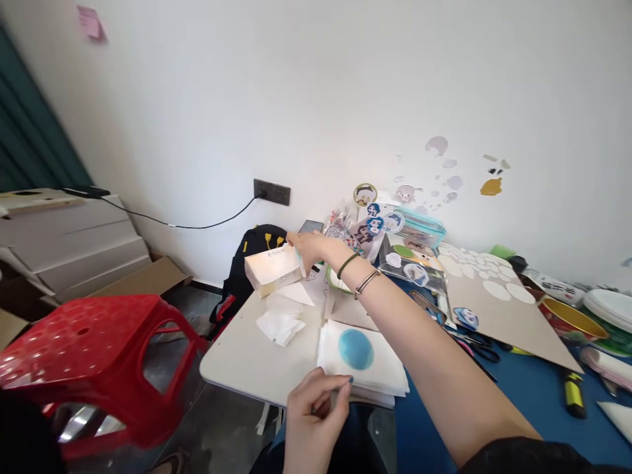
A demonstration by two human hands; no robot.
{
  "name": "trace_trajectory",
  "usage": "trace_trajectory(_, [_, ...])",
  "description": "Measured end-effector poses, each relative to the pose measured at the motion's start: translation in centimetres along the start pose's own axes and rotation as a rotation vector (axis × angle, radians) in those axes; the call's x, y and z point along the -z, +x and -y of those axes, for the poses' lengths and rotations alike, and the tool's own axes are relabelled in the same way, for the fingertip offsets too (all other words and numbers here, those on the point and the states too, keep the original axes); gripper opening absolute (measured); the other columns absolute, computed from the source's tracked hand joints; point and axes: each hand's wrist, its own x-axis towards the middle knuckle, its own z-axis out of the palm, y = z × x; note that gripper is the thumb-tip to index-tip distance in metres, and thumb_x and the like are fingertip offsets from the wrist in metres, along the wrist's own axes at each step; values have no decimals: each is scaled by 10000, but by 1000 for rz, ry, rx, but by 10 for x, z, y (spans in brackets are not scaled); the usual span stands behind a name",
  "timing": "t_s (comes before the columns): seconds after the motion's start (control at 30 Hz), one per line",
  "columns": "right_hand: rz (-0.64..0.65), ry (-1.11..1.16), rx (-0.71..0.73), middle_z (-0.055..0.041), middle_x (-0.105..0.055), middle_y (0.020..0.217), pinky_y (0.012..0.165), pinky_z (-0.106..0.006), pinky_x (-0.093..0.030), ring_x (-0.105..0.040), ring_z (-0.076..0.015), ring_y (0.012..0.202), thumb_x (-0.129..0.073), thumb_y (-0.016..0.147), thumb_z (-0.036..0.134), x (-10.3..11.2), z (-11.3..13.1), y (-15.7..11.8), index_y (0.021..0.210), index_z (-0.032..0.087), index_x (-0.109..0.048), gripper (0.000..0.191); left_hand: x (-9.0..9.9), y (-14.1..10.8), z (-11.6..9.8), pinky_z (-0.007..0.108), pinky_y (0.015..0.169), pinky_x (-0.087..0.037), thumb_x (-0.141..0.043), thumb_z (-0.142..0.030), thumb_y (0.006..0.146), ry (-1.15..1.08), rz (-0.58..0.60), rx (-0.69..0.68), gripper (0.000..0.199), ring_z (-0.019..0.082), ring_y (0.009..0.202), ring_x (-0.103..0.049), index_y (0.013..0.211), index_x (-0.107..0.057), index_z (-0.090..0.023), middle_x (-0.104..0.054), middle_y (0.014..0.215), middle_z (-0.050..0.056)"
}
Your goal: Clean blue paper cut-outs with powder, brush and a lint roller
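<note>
My right hand reaches far forward across the table to the end of a white tissue box; its fingertips are bent over the box's right end. Low in the middle, my left hand has its fingers curled, with thumb and index finger close together; what they pinch, if anything, is too small to name. Just beyond it lies a stack of white sheets, whose top sheet bears a blue round patch. Crumpled white tissue rests on the pale table in front of the box.
A red stool stands at the left, a black backpack behind the table. Cut-out stickers, a clear pouch, scissors, a grey board, a yellow cutter and a gold bowl lie at the right.
</note>
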Motion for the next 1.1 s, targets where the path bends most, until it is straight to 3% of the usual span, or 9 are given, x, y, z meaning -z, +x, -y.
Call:
trace_trajectory(0.17, [94, -89, -5, -165, -571, 1200, 976, -456, -336, -478, -340, 1182, -899, 359, 189, -12, 13, 37, 1111, 157, -450, 877, -1, -2, 21, 208, 437, -179, -662, -493, 753, -87, -25, -25, 342, 52, 464, -273, 690, -754, -170, -388, 596, -24])
trace_trajectory(0.27, [109, -102, 23, -129, -613, 1114, 942, -432, -361, -548, -304, 1075, -877, 411, 207, -23, 11, 47, 1100, 154, -464, 805, 0, -2, 30, 214, 424, -132, -638, -474, 776, -106, 15, -32, 333, 31, 441, -232, 703, -750, -169, -415, 614, -19])
trace_trajectory(0.4, [9, -116, 83, -85, -614, 1064, 887, -386, -374, -570, -252, 965, -801, 542, 232, -25, 9, 39, 1108, 162, -445, 672, 1, -3, 30, 222, 421, -118, -621, -382, 795, -83, 19, -56, 257, 35, 438, -254, 709, -745, -175, -439, 618, -10])
trace_trajectory(0.53, [-183, -176, 72, -166, -522, 1207, 948, -461, -292, -450, -317, 1124, -723, 639, 199, -3, 12, 5, 1190, 133, -382, 651, 1, -4, 20, 217, 423, -159, -626, -285, 784, -56, -9, -82, 168, 44, 442, -252, 705, -741, -191, -421, 589, -26])
trace_trajectory(0.67, [-413, -227, 11, -162, -527, 1115, 846, -445, -352, -458, -326, 1046, -677, 682, 267, 25, 3, -70, 1100, 139, -414, 510, 4, -1, 10, 207, 427, -210, -648, -248, 776, 10, 2, -102, 116, 51, 444, -295, 733, -747, -204, -421, 593, -35])
trace_trajectory(0.8, [-465, -97, -150, -83, -512, 916, 651, -319, -389, -501, -238, 824, -771, 582, 371, 30, -29, -189, 931, 186, -397, 544, 11, 4, 10, 195, 444, -288, -665, -235, 767, 120, 66, -180, 86, 66, 446, -346, 760, -749, -220, -368, 549, -54])
trace_trajectory(0.87, [-431, 69, -384, -32, -511, 832, 565, -287, -361, -481, -177, 685, -812, 540, 413, 25, -46, -257, 923, 214, -368, 619, 13, 5, 12, 200, 452, -311, -682, -246, 749, 144, 51, -191, 68, 77, 455, -367, 764, -747, -232, -390, 547, -54])
trace_trajectory(1.0, [-416, 236, -1116, -10, -556, 765, 557, -294, -335, -472, -132, 604, -854, 503, 369, 13, -71, -385, 882, 233, -387, 617, 8, 6, 10, 220, 481, -334, -724, -280, 703, 159, -12, -183, 68, 98, 484, -385, 768, -738, -263, -467, 553, -53])
trace_trajectory(1.1, [-482, 192, -1442, -60, -590, 724, 538, -321, -323, -507, -146, 567, -842, 525, 399, 6, -86, -462, 867, 209, -421, 575, -2, 5, 2, 255, 520, -335, -740, -332, 682, 173, -69, -136, 84, 124, 523, -381, 727, -718, -265, -457, 556, -45])
